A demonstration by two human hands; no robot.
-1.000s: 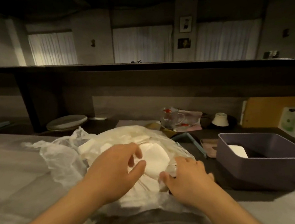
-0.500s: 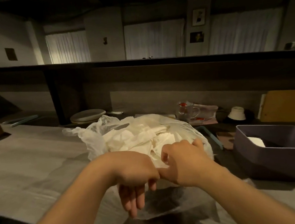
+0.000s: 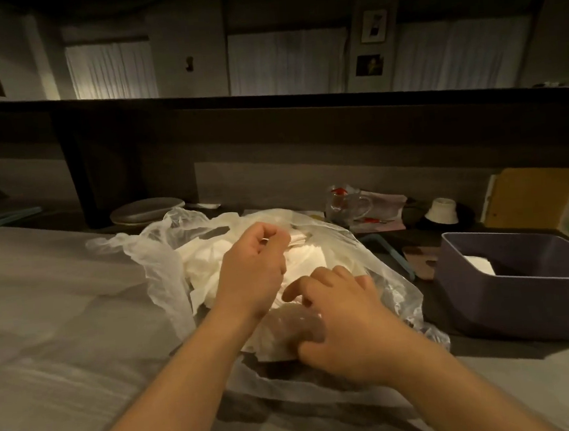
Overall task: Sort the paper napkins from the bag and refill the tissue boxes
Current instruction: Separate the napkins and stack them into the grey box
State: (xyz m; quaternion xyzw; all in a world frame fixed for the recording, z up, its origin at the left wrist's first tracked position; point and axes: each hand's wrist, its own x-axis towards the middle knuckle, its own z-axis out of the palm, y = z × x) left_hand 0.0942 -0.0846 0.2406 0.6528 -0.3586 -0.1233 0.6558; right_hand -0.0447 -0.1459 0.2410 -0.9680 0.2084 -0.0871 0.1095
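1. Our left hand (image 3: 251,269) is curled over the napkins (image 3: 208,266), fingers bent at the top of the pile; whether it pinches a sheet we cannot tell.
2. Our right hand (image 3: 340,317) lies at five o'clock from the left, fingers spread and pressing the bag (image 3: 163,260) and the napkins under it.
3. Half a second ago the left hand hung limp over the bag's near edge, and the right hand was bunched at the mouth; now both are over the contents. We judge that sorting is starting and no napkin has left the bag in this step.
4. The bag lies open at the middle of the table (image 3: 50,304), its loose mouth trailing towards ten o'clock.
5. The box (image 3: 524,297) stands at three o'clock, just beside the bag, with a white stack (image 3: 480,263) inside and much room left.
6. Open tabletop lies from seven to ten o'clock. At one o'clock a glass mug (image 3: 347,206) and a small bowl (image 3: 442,210) crowd the back edge, so we judge the clear path to the box is low and rightward.
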